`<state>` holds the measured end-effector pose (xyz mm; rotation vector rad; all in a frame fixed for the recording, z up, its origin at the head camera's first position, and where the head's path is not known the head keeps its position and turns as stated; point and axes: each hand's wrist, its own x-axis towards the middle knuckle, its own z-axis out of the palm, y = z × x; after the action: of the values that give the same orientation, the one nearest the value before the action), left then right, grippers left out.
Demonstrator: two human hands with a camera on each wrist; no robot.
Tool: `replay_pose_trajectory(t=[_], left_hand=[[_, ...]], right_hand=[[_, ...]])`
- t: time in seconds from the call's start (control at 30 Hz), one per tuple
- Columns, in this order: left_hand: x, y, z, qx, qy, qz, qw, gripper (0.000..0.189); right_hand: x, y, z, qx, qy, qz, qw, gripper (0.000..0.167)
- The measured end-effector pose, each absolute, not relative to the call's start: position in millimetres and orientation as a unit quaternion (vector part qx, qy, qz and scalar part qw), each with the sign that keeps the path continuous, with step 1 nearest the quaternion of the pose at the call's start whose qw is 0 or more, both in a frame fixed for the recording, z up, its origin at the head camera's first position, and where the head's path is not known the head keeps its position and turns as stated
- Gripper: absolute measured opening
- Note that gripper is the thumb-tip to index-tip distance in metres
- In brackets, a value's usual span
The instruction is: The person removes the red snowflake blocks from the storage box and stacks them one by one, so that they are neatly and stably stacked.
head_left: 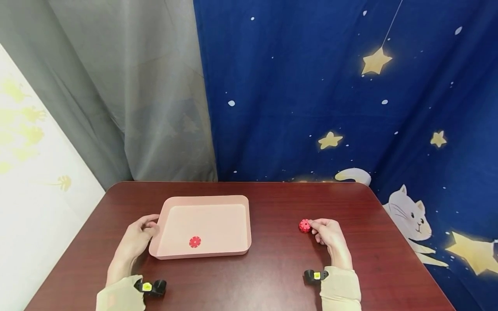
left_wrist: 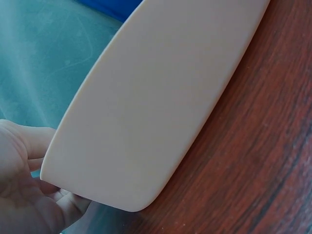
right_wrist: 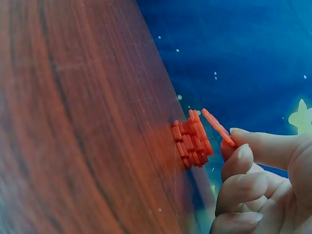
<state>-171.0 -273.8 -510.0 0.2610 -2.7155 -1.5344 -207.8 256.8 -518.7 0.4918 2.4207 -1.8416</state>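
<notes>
My left hand (head_left: 134, 242) is at the left end of a shallow pink tray (head_left: 202, 255). In the left wrist view, its fingers lie on both sides of the tray's end wall, and the tray's long side partly hides them. A red notched plastic disc (head_left: 195, 242) lies flat inside the tray, near its front wall. On the right, my right hand (head_left: 328, 233) pinches a single red snowflake disc (right_wrist: 218, 127) between thumb and finger. Tilted, that disc is close beside the top of a stack of similar red discs (right_wrist: 191, 141) on the table.
Everything stands on a dark reddish wooden table (head_left: 272, 285) with rounded back corners. Behind it hang a grey curtain (head_left: 167, 108) and a blue star-patterned curtain (head_left: 280, 108). Each wrist carries a small black camera on a strap.
</notes>
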Motion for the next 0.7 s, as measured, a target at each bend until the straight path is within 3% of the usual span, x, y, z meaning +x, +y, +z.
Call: replay_pose_trajectory(t=[0.7], left_hand=[[-170.4, -272.8, -512.8, 0.084, -0.871, -0.484, 0.009, 0.039]], right_hand=[[-208.7, 252.9, -521.2, 0.19, 0.768, -0.612, 0.016, 0.016]])
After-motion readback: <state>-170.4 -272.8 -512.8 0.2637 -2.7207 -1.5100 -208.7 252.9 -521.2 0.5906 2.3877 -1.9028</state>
